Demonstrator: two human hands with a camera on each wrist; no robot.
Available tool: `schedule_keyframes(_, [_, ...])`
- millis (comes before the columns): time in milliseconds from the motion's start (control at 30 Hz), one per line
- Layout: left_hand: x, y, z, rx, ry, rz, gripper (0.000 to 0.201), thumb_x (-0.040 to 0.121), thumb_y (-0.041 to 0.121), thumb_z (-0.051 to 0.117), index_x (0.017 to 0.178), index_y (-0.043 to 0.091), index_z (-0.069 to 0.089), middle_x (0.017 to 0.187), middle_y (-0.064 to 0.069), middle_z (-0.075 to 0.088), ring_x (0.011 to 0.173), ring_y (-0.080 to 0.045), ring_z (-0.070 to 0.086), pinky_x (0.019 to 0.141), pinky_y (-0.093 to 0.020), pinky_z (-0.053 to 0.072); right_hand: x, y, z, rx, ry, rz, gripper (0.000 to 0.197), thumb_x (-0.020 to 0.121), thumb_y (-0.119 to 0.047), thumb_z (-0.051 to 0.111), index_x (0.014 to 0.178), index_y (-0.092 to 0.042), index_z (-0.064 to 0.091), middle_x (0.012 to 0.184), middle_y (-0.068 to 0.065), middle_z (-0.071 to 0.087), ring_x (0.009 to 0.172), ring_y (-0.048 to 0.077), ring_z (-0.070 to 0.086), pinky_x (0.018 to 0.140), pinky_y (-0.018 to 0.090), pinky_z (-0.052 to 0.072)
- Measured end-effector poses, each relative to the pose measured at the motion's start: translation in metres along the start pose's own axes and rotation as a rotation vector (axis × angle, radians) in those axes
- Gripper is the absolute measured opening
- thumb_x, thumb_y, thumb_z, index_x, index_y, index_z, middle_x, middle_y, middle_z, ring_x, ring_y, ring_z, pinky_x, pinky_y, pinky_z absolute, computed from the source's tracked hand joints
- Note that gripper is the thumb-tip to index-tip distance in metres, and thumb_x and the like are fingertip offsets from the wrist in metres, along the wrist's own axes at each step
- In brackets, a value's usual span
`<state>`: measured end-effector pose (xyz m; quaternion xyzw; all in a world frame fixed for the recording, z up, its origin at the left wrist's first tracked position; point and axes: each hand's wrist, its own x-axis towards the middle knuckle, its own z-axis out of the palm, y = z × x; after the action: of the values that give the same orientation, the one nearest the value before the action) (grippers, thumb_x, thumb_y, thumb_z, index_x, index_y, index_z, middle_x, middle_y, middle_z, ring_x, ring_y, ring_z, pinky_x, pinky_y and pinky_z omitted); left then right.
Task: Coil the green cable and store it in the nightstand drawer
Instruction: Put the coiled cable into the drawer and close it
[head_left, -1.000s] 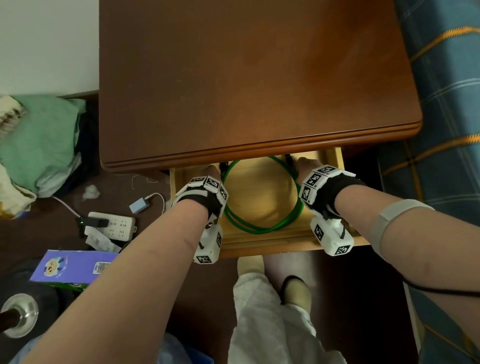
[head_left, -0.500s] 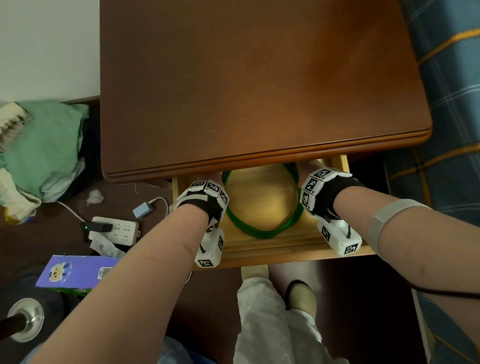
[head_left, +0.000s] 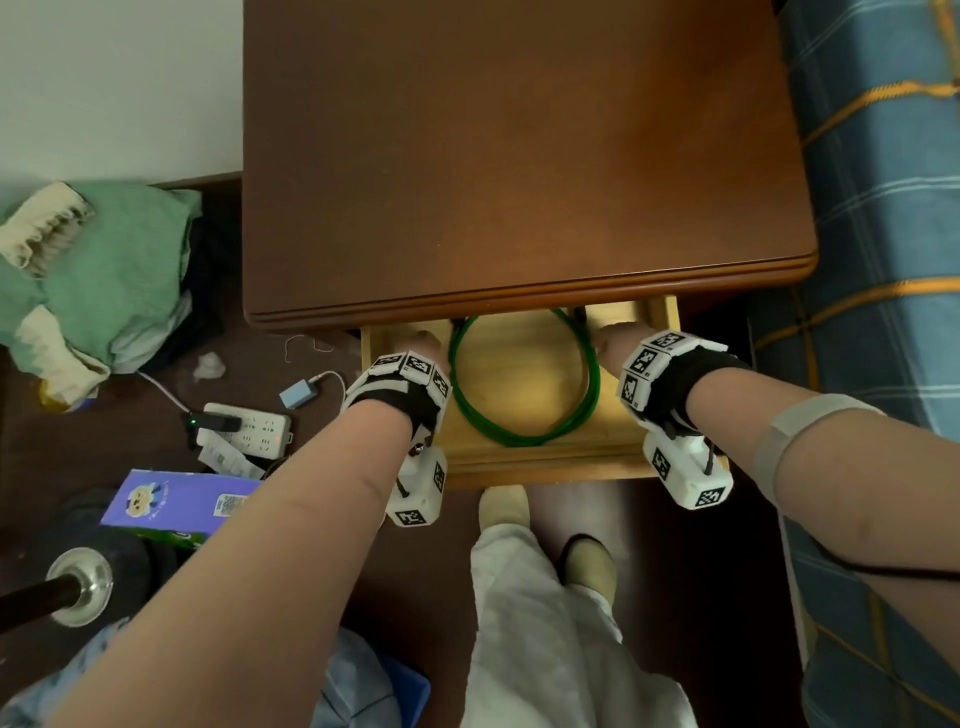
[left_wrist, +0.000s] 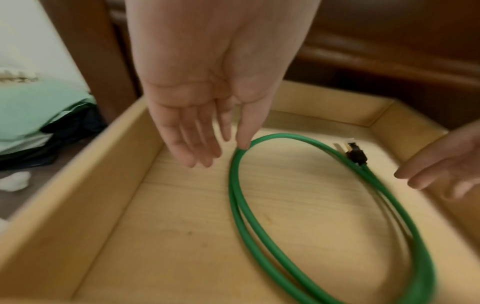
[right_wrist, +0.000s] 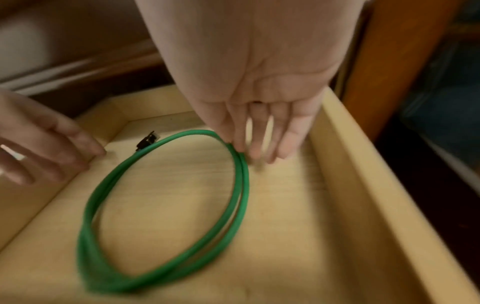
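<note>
The green cable (head_left: 524, 439) lies coiled in a flat loop on the floor of the open light-wood drawer (head_left: 540, 462) of the brown nightstand (head_left: 519, 156). Its black plug (left_wrist: 357, 155) rests at the far side of the loop. My left hand (left_wrist: 202, 144) hovers over the coil's left side with straight fingers, the thumb tip touching the cable (left_wrist: 239, 185). On the right side my right hand (right_wrist: 254, 144) is spread open, fingertips at the cable (right_wrist: 241, 185). Neither hand grips anything.
A blue plaid bed (head_left: 883, 208) stands right of the nightstand. On the dark floor to the left lie a white power strip (head_left: 244, 431), a purple box (head_left: 176, 504) and a green cloth pile (head_left: 104, 280). My feet (head_left: 587, 566) are below the drawer front.
The view has shifted slightly. Both hands stay at the coil's sides inside the drawer, and the cable lies in the same place.
</note>
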<state>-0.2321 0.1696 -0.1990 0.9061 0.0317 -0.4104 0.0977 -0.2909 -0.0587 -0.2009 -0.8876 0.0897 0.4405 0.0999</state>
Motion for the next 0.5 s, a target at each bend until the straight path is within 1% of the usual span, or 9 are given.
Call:
schedule_keyframes(33, [-0.01, -0.002, -0.002, -0.052, -0.011, 0.014, 0.041, 0.089, 0.012, 0.057, 0.129, 0.006, 0.051, 0.131, -0.013, 0.056, 0.118, -0.032, 0.056, 0.101, -0.039, 0.047, -0.016, -0.002, -0.003, 0.073, 0.02, -0.036, 0.041, 0.093, -0.01, 0.039, 0.133, -0.012, 0.05, 0.13, 0.015, 0.058, 0.114, 0.033, 0.058, 0.095, 0.035, 0.049])
schedule_keyframes(67, [-0.025, -0.003, -0.003, -0.105, 0.006, 0.053, 0.038, 0.089, 0.011, 0.056, 0.127, 0.005, 0.053, 0.13, -0.015, 0.057, 0.117, -0.031, 0.057, 0.099, -0.036, 0.048, -0.029, -0.002, 0.0, 0.132, 0.058, -0.058, 0.038, 0.095, -0.011, 0.038, 0.13, -0.013, 0.053, 0.13, 0.015, 0.059, 0.114, 0.032, 0.058, 0.09, 0.032, 0.048])
schedule_keyframes(133, [-0.056, -0.004, -0.005, -0.196, 0.042, 0.12, 0.031, 0.089, 0.013, 0.057, 0.119, 0.005, 0.06, 0.124, -0.017, 0.062, 0.112, -0.029, 0.059, 0.093, -0.032, 0.047, -0.065, -0.006, 0.002, 0.215, 0.184, -0.133, 0.031, 0.096, -0.02, 0.041, 0.121, -0.016, 0.058, 0.123, 0.012, 0.064, 0.103, 0.028, 0.062, 0.079, 0.03, 0.047])
schedule_keyframes(167, [-0.073, -0.004, -0.004, -0.213, 0.035, 0.145, 0.029, 0.089, 0.015, 0.059, 0.115, 0.005, 0.062, 0.121, -0.017, 0.064, 0.109, -0.029, 0.06, 0.091, -0.031, 0.047, -0.082, -0.008, 0.005, 0.185, 0.218, -0.161, 0.029, 0.094, -0.027, 0.044, 0.118, -0.018, 0.058, 0.121, 0.009, 0.065, 0.1, 0.025, 0.062, 0.079, 0.031, 0.048])
schedule_keyframes(200, [-0.084, -0.008, 0.0, -0.204, 0.02, 0.176, 0.028, 0.088, 0.018, 0.06, 0.113, 0.006, 0.063, 0.118, -0.016, 0.065, 0.107, -0.028, 0.061, 0.09, -0.031, 0.047, -0.095, -0.009, 0.01, 0.122, 0.217, -0.185, 0.031, 0.092, -0.036, 0.047, 0.118, -0.021, 0.057, 0.123, 0.007, 0.063, 0.102, 0.024, 0.06, 0.084, 0.033, 0.049])
schedule_keyframes(300, [-0.109, -0.021, 0.017, -0.138, -0.12, 0.207, 0.035, 0.085, 0.024, 0.065, 0.117, 0.01, 0.061, 0.12, -0.012, 0.064, 0.11, -0.026, 0.059, 0.094, -0.031, 0.045, -0.121, -0.013, 0.03, -0.106, 0.157, -0.271, 0.056, 0.084, -0.053, 0.052, 0.131, -0.024, 0.044, 0.14, 0.002, 0.047, 0.128, 0.023, 0.045, 0.104, 0.039, 0.04])
schedule_keyframes(367, [-0.115, -0.03, 0.033, -0.028, -0.177, 0.223, 0.043, 0.083, 0.026, 0.067, 0.123, 0.016, 0.058, 0.127, -0.007, 0.059, 0.117, -0.025, 0.055, 0.101, -0.034, 0.045, -0.126, -0.014, 0.045, -0.232, 0.094, -0.273, 0.064, 0.085, -0.046, 0.054, 0.139, -0.021, 0.032, 0.148, 0.003, 0.035, 0.135, 0.023, 0.035, 0.106, 0.04, 0.038])
schedule_keyframes(400, [-0.115, -0.035, 0.041, 0.047, -0.169, 0.239, 0.044, 0.083, 0.026, 0.066, 0.125, 0.018, 0.056, 0.128, -0.006, 0.058, 0.118, -0.025, 0.054, 0.102, -0.037, 0.045, -0.126, -0.014, 0.051, -0.25, 0.082, -0.253, 0.063, 0.087, -0.04, 0.055, 0.141, -0.019, 0.028, 0.149, 0.004, 0.032, 0.135, 0.024, 0.034, 0.104, 0.041, 0.041])
schedule_keyframes(500, [-0.109, -0.043, 0.057, 0.182, -0.025, 0.279, 0.038, 0.085, 0.022, 0.062, 0.122, 0.02, 0.057, 0.124, -0.006, 0.058, 0.118, -0.027, 0.052, 0.102, -0.04, 0.041, -0.12, -0.013, 0.063, -0.184, 0.107, -0.187, 0.057, 0.092, -0.026, 0.052, 0.141, -0.015, 0.024, 0.146, 0.007, 0.036, 0.13, 0.026, 0.04, 0.089, 0.041, 0.051])
